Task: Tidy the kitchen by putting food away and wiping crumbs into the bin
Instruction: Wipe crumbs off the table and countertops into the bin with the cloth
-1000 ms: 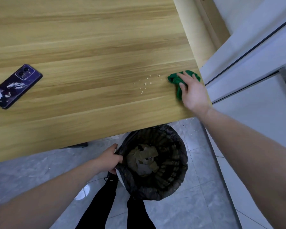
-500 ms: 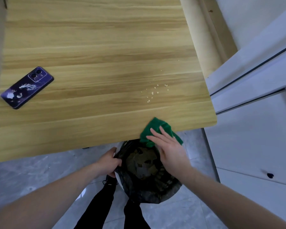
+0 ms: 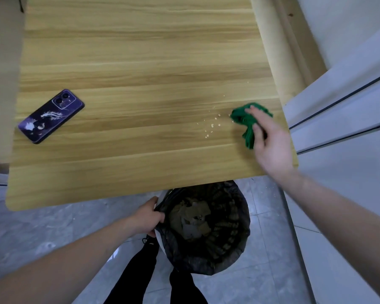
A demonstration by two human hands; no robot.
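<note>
A crumpled green cloth (image 3: 244,119) lies on the wooden table (image 3: 140,84) near its right edge. My right hand (image 3: 270,141) grips it with the fingers over the top and the thumb curled against its lower part. Several pale crumbs (image 3: 211,126) are scattered just left of the cloth. Below the table's front edge stands a bin lined with a black bag (image 3: 206,229), with crumpled waste inside. My left hand (image 3: 148,217) grips the bag's rim on the left side.
A purple phone (image 3: 51,116) lies face down at the table's left. White cabinet fronts (image 3: 342,128) stand close on the right. Grey floor tiles (image 3: 42,227) and my dark trouser legs (image 3: 140,273) show below the table.
My right hand carried the green cloth from the table's front edge above the bin back up to the right side of the table, beside the crumbs. The left hand kept hold of the bag.
</note>
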